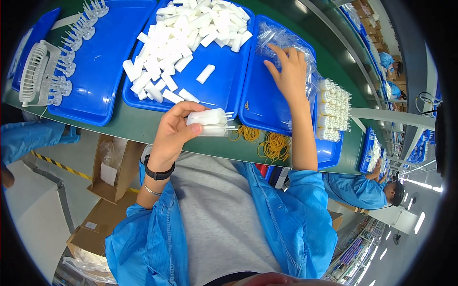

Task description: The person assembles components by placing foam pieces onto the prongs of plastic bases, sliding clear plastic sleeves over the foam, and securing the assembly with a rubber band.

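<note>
Our left hand (171, 136) grips a small stack of white foam blocks (208, 122) above the green table (138, 125), while our right hand (288, 71) lies spread open on crinkly clear bags (279, 39) in the blue tray (267, 107).

glossy blue plastic trays (107, 71), matt white foam blocks (181, 38), crinkly clear plastic bags (281, 40), yellow rubber bands (274, 145)

Blue trays (105, 71) on a green table (138, 126); white blocks (176, 43); yellow rubber bands (273, 145); clear bags (281, 40); black wristband (158, 172); blue sleeves (305, 214).
</note>
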The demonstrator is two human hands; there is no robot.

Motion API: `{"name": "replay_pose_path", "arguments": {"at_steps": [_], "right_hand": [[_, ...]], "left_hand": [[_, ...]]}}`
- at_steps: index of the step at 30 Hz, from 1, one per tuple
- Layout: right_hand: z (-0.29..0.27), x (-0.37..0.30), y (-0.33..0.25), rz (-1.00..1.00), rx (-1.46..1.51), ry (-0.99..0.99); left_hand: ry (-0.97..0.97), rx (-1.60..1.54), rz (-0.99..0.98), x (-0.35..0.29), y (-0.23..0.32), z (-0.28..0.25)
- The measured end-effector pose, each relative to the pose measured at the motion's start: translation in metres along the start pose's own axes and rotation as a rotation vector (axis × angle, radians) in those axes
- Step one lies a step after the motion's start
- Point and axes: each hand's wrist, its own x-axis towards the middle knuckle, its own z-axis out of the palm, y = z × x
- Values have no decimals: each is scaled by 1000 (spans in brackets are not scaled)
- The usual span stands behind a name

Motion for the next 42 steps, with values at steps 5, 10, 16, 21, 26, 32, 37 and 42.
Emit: {"name": "replay_pose_path", "arguments": {"at_steps": [5, 10, 16, 21, 26, 32, 37, 42], "right_hand": [[6, 10, -3, 8, -95, -79], [-23, 7, -35, -69, 376, 36], [-67, -4, -70, -170, 659, -95], [-73, -16, -79, -106, 853, -145], [-73, -15, -79, -242, 776, -137], [-70, -17, -87, -258, 830, -187], [-66, -19, -93, -241, 953, -132], [-63, -21, -98, -256, 988, -123]], "left_hand": [[1, -20, -8, -2, 2, 2], [37, -20, 11, -2, 4, -3], [99, -25, 14, 0, 6, -3], [67, -21, 39, 2, 4, -2], [62, 3, 51, 2, 4, 0], [27, 63, 81, 2, 4, 6], [-36, 225, 199, 4, 1, 6], [-10, 274, 142, 4, 5, 9]]}}
